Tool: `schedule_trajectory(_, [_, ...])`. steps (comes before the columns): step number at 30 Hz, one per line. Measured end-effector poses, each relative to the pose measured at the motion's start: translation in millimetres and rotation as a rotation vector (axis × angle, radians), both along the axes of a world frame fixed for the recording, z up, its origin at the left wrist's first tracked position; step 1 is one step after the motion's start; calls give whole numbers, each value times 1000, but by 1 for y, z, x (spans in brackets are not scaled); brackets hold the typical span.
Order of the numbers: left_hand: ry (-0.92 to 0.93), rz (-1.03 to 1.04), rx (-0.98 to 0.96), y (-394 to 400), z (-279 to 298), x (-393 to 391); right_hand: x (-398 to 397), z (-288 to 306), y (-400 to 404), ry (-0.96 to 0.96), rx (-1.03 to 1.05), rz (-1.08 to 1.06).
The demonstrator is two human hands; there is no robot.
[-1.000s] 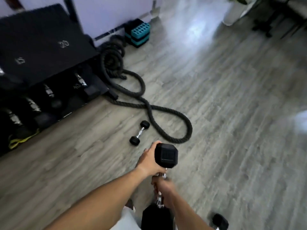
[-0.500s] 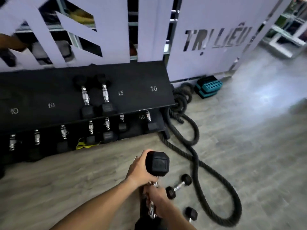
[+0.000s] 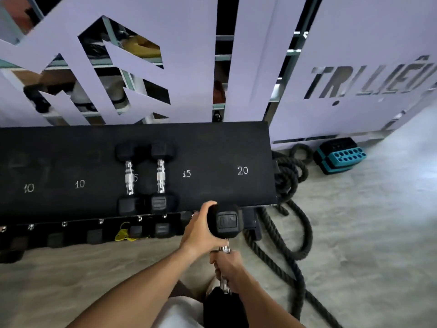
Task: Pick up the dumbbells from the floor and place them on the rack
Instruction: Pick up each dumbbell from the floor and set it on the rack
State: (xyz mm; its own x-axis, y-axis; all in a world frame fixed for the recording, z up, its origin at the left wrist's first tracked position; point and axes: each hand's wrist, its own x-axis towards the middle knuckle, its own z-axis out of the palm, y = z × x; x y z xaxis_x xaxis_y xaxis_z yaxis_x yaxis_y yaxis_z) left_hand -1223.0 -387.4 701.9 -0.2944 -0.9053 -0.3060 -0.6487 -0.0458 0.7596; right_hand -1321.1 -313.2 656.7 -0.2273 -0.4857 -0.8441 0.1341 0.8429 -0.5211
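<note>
While L hand cups dumbbell, R hand grips handle.

**A gym or therapy training room**

Shown by a black dumbbell rack marked 10, 15 and 20, two hex dumbbells lying on top, a thick battle rope coiled on grey floor, teal step blocks by the wall.
</note>
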Motion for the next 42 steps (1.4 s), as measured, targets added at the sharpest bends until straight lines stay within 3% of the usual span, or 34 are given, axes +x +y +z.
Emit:
schedule_trajectory(8, [-23, -113, 75, -107, -10, -51, -41, -7, -93, 29, 29, -84])
schedule_trajectory(17, [34, -193, 25, -227, 0, -100, -88, 10, -206, 102, -3, -156])
schedule_trajectory(24, [-27, -188, 49, -280, -8, -127, -113, 7, -259, 36, 36, -134])
schedule_trajectory(31, [-68, -49, 78, -324, -27, -165, -158, -16, -321, 8, 95, -42])
schedule_trajectory(42, [-117, 20, 143, -342, -62, -209, -203, -57, -350, -45, 166, -18])
